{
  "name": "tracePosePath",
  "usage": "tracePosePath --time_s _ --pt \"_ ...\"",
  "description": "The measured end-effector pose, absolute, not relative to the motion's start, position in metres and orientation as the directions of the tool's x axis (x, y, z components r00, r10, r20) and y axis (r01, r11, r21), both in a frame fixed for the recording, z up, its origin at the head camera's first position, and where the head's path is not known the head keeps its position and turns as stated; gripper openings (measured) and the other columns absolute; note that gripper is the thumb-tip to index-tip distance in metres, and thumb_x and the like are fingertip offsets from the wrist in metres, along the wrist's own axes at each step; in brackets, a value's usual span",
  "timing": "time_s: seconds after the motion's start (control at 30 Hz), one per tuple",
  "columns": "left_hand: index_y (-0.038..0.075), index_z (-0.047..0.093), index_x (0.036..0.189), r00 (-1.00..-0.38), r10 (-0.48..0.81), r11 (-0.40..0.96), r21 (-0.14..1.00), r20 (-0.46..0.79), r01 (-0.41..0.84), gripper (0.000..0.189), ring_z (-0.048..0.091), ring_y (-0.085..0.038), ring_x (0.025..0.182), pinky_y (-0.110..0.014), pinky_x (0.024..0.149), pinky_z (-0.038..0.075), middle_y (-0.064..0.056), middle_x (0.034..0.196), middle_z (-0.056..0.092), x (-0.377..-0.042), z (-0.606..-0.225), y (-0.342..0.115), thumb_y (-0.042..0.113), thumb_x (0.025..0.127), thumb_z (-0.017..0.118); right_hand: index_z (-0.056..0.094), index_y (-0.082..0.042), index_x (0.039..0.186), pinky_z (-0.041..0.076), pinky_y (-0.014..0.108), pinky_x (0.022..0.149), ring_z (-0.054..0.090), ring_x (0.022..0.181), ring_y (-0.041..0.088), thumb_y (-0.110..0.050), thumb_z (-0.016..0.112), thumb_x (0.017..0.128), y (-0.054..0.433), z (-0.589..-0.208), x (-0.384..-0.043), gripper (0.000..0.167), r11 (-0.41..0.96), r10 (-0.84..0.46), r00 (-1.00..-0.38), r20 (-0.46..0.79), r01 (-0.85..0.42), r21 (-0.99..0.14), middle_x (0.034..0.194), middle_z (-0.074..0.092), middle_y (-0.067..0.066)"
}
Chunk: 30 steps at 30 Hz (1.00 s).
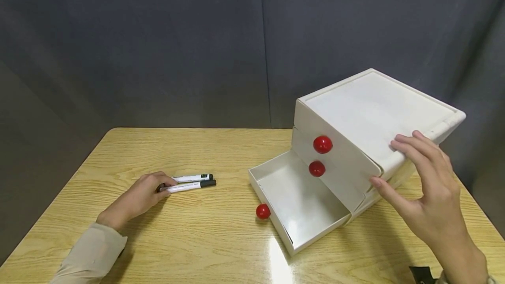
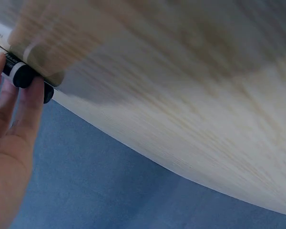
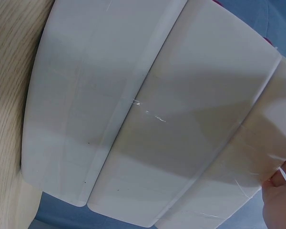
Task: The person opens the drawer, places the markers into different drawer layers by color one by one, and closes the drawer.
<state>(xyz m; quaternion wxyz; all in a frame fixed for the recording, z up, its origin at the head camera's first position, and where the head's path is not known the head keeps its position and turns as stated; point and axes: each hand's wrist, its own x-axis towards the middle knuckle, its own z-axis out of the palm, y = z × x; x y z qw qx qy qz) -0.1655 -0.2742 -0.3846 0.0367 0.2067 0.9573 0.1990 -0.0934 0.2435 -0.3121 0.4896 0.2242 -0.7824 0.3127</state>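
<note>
Two white markers with black caps lie side by side on the table at left in the head view: a nearer marker and a farther marker. My left hand pinches the nearer marker by its left end, and its fingers also reach the farther one. In the left wrist view, thumb and fingers are around a dark marker end. A white drawer cabinet stands at right. My right hand rests on its near top corner, fingers spread over the top edge and thumb at the front corner.
The bottom drawer is pulled out, with nothing visible inside. Red round knobs mark the drawer fronts. A dark curtain hangs behind the wooden table. A small black object shows at the near right edge.
</note>
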Motion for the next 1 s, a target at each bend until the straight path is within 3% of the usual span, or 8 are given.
tracePosePath --time_s 0.13,0.47,0.73,1.0 --pt "0.004 0.073 0.109 -0.907 0.420 0.835 0.386 0.015 0.392 0.021 0.052 -0.008 0.077 -0.024 0.061 0.047 -0.006 0.101 0.070 -0.164 -0.383 -0.273 0.001 0.089 0.070 0.066 0.011 0.110 0.034 0.038 0.119 0.052 0.133 0.027 -0.060 0.067 0.086 0.243 -0.312 -0.093 0.075 0.704 -0.045 -0.422 0.906 -0.657 -0.271 0.115 0.065 0.026" --pt "0.002 0.070 0.114 -0.906 0.422 0.826 0.397 0.034 0.399 0.023 0.051 -0.008 0.075 -0.023 0.060 0.046 -0.005 0.099 0.069 -0.164 -0.380 -0.270 0.000 0.091 0.067 0.065 0.013 0.107 0.033 0.035 0.120 0.050 0.135 0.014 -0.062 0.064 0.088 0.236 -0.305 -0.089 0.077 0.707 -0.036 -0.429 0.903 -0.649 -0.280 0.110 0.062 0.031" --pt "0.003 0.070 0.116 -0.909 0.415 0.821 0.420 0.026 0.387 0.024 0.051 -0.009 0.075 -0.022 0.060 0.045 -0.006 0.102 0.069 -0.163 -0.373 -0.258 0.002 0.093 0.065 0.065 0.013 0.108 0.033 0.035 0.120 0.051 0.135 0.018 -0.061 0.064 0.088 0.238 -0.307 -0.090 0.077 0.706 -0.042 -0.428 0.903 -0.652 -0.276 0.112 0.063 0.030" --pt "0.007 0.071 0.113 -0.901 0.429 0.800 0.433 0.069 0.414 0.021 0.048 -0.009 0.072 -0.022 0.059 0.043 -0.001 0.092 0.067 -0.164 -0.368 -0.247 0.004 0.092 0.067 0.064 0.013 0.107 0.033 0.034 0.119 0.050 0.135 0.014 -0.061 0.063 0.089 0.235 -0.303 -0.088 0.077 0.708 -0.038 -0.425 0.905 -0.651 -0.276 0.110 0.062 0.032"
